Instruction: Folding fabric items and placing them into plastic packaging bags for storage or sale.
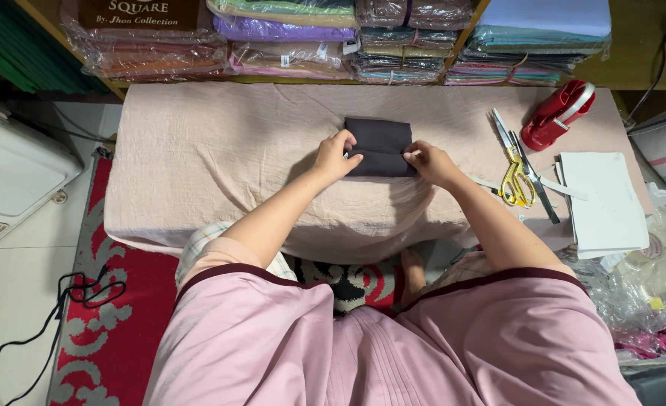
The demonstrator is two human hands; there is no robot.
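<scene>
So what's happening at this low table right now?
A seated person presses both hands on a folded dark cloth lying on a low table draped in a pink sheet. The left hand holds its left edge, the right hand its lower right corner. Yellow-handled scissors, a red tape dispenser and white sheets lie to the right.

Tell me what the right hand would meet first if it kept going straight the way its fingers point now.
The right hand points leftward across the folded dark cloth it already pinches. Going straight on, it would likely meet the left hand, whose fingertips face it across a small gap on the same cloth, above the pink table cover.
</scene>
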